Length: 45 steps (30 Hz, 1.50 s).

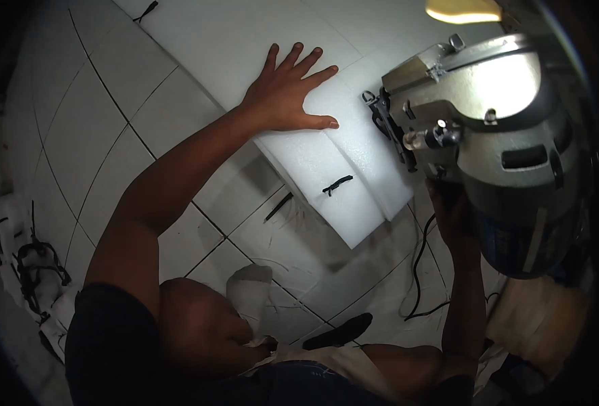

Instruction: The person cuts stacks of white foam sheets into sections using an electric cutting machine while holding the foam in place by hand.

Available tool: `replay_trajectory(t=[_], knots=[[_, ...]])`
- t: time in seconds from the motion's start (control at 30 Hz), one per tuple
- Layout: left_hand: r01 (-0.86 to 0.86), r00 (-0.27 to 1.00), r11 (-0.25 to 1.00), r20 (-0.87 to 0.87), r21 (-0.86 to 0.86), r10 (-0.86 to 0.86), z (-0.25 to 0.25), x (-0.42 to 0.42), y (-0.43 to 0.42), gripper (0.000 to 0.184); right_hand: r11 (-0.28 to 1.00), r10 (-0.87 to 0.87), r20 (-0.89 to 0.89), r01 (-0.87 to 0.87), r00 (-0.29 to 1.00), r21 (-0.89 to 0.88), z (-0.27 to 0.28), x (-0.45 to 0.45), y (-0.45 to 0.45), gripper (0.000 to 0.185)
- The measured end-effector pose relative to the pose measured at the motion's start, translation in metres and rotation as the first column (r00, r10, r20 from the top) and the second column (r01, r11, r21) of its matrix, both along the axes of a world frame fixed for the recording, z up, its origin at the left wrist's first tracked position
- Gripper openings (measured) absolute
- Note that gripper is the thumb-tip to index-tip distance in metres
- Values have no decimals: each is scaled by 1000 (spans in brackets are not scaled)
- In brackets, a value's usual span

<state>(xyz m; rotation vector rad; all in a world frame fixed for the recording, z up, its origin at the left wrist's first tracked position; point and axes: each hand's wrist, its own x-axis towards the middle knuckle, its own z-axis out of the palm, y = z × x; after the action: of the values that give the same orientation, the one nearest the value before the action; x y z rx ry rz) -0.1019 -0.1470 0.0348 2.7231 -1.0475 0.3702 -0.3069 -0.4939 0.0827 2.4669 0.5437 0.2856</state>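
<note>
My left hand point(289, 95) lies flat with fingers spread on a thick white foam sheet point(374, 162), which has a folded or layered edge. A short black strap piece point(337, 185) rests on the foam below that hand, and another black strap point(146, 11) is at its far left edge. At the right stands a grey metal machine point(523, 142) that looks like a sewing machine, its working end beside the foam. My right hand point(452, 220) is in shadow close under the machine, its fingers mostly hidden, so I cannot see what it grips.
A lit yellowish lamp point(463, 10) is above the machine. Dark cable point(418, 271) runs down to the tiled floor point(245, 223). At lower right is a brown box-like object point(540, 321); white material with black straps point(35, 260) lies at far left. My bent legs are below.
</note>
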Motion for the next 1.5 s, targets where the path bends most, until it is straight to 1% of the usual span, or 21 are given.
replay_trajectory(t=[0.07,0.17,0.23,0.33,0.4,0.47,0.53,0.57,0.63,0.77,0.87,0.97,1.0,1.07,1.27,1.3,1.37,1.4,1.43,1.47,1.5], knots=[[-8,999,1000,-38,28,9,-1,4,0,101,872,-77,77,30,994,489,21,11,28,51],[-9,998,1000,-63,5,10,-13,14,5,102,574,-145,-398,405,906,712,26,36,35,55],[-11,995,1000,-95,8,12,-12,13,6,99,603,-157,-327,353,932,715,25,34,39,57],[39,982,985,-177,-166,-68,-8,28,14,94,777,-201,-110,226,973,588,6,32,17,61],[20,957,927,-262,-375,-126,1,32,35,87,982,-13,130,-11,991,186,4,33,13,61],[-193,979,981,75,8,192,3,45,66,88,933,-41,78,10,996,360,3,37,14,60],[-279,958,958,88,65,273,-11,46,78,90,994,92,164,-82,982,-66,-5,35,5,61],[-369,928,922,105,119,357,-17,45,80,92,995,92,154,-83,984,-62,-1,35,12,61],[-370,927,922,105,112,360,-23,47,80,94,769,-182,-174,251,968,588,18,39,30,61],[-371,926,924,116,92,360,-27,47,79,97,640,-115,-313,311,943,702,18,51,27,61],[-354,933,932,98,77,347,-31,48,80,97,769,-105,-245,235,964,595,5,52,19,59],[-357,933,930,86,91,350,-35,51,81,97,972,97,-22,-100,995,-212,-2,58,12,55],[-360,932,928,83,95,353,-36,50,81,97,972,101,-26,-105,995,-210,0,61,16,55],[-354,932,932,104,74,346,-37,50,80,94,891,-102,-77,126,992,436,10,69,34,54],[-359,932,929,84,91,352,-35,49,78,95,627,-153,-274,307,949,716,25,75,58,53],[-363,931,927,86,91,355,-36,50,78,95,628,-149,-273,304,950,717,17,75,51,53],[-357,933,931,77,82,351,-39,52,79,98,997,47,152,-56,987,53,1,78,42,53],[-359,932,929,82,87,352,-40,53,80,98,997,48,155,-58,987,59,-1,80,40,53],[-355,934,931,82,83,348,-41,54,80,98,859,-113,-65,130,992,495,12,84,55,53],[-351,935,933,82,76,345,-41,53,79,98,524,-152,-327,356,933,774,19,87,63,52],[-349,936,934,84,78,343,-42,54,79,98,521,-153,-327,357,933,775,15,89,62,52]])
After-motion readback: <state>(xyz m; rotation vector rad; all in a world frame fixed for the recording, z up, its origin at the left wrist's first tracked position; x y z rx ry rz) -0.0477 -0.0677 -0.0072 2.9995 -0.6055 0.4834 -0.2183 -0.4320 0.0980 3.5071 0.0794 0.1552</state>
